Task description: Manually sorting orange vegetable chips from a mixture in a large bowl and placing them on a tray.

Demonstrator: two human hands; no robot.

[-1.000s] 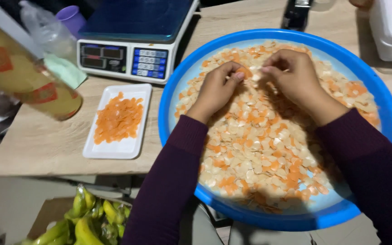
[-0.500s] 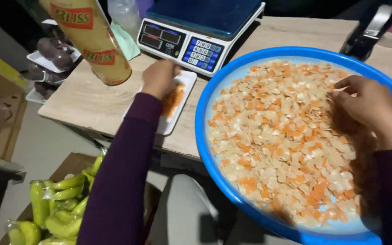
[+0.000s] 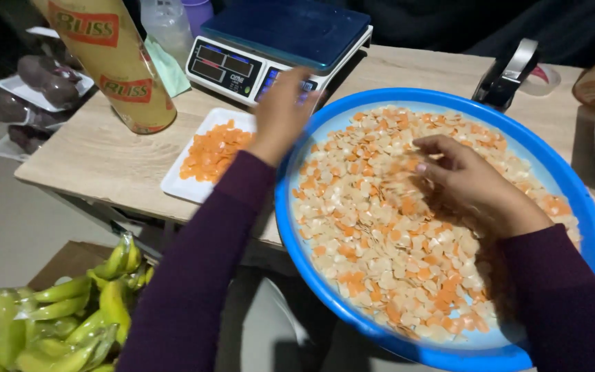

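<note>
Light wood table [image 3: 98, 155], bananas [image 3: 70, 310] below it at left, white tray [image 3: 197, 180] of orange chips beside digital scale [image 3: 277, 45]; left hand [image 3: 284, 110] blurred over blue basin [image 3: 559, 179] rim, grip can't tell; right hand [image 3: 473, 182] fingers loosely curled, touching pale/orange heart chips [image 3: 380, 234] in basin.

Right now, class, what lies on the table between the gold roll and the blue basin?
In the head view, a white tray of orange pieces lies between the roll and the basin.
</note>
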